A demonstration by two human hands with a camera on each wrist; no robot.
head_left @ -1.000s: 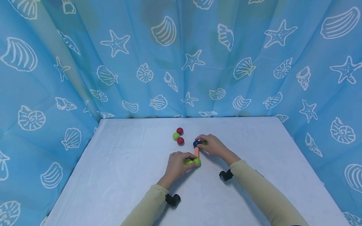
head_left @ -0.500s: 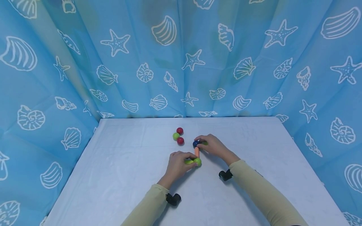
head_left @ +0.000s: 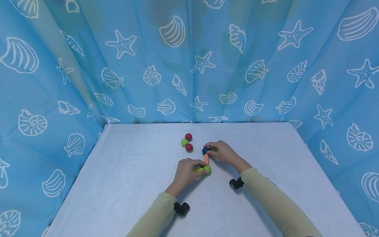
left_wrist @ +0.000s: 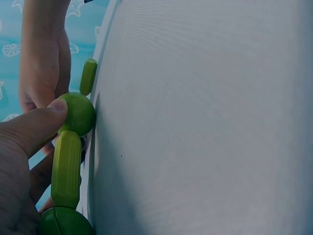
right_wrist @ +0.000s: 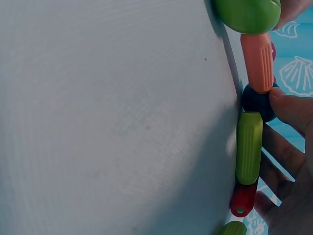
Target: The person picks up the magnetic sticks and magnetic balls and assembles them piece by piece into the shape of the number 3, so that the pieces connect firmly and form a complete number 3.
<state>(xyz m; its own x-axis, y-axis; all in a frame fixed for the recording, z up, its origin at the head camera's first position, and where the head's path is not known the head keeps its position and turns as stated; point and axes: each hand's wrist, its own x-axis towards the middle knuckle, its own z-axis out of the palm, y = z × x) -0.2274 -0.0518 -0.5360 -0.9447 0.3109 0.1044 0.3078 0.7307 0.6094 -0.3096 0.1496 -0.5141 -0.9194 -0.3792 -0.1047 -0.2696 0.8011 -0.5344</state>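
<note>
Thumb and fingers of my left hand (head_left: 185, 172) pinch a green ball (head_left: 207, 169). A yellow-green grooved stick (left_wrist: 66, 169) joins that ball to another green ball (left_wrist: 67, 223) in the left wrist view. From the pinched ball an orange stick (right_wrist: 257, 62) runs to a dark blue ball (head_left: 205, 150), which my right hand (head_left: 223, 152) pinches. Close to the blue ball, under the right hand, lies a green stick (right_wrist: 249, 148). A red stick end (right_wrist: 243, 199) shows just past it; whether these touch I cannot tell.
Two red balls (head_left: 189, 147) and a green ball (head_left: 184, 143) lie grouped beyond my left hand on the white-covered table (head_left: 133, 171). Another green stick end (right_wrist: 233, 228) shows low in the right wrist view. A blue shell-patterned curtain (head_left: 183, 65) surrounds the table.
</note>
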